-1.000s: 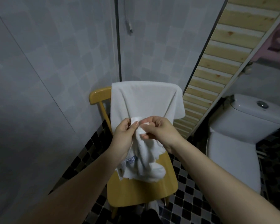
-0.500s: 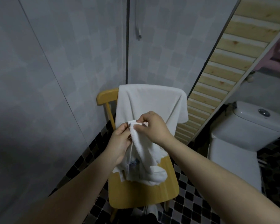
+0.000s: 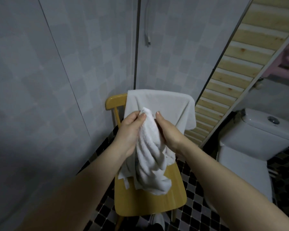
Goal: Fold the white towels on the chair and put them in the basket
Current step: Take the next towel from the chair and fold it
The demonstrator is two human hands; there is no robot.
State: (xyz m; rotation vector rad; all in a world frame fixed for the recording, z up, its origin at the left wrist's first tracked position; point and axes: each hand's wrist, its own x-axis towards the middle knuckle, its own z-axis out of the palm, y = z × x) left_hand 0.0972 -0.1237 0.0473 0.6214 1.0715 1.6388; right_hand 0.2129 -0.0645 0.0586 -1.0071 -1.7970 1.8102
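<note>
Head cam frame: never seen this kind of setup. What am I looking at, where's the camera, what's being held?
There is no robot here: a person wears one wide-angle camera on the head, looking forward and down, so the two bare forearms enter from the bottom. The left hand and the right hand both grip a bunched white towel, which hangs down over the seat of a yellow wooden chair. A second white towel is draped over the chair's backrest. Around it: grey tiled walls, a checkered tile floor and a white toilet on the right. No basket is in view.
</note>
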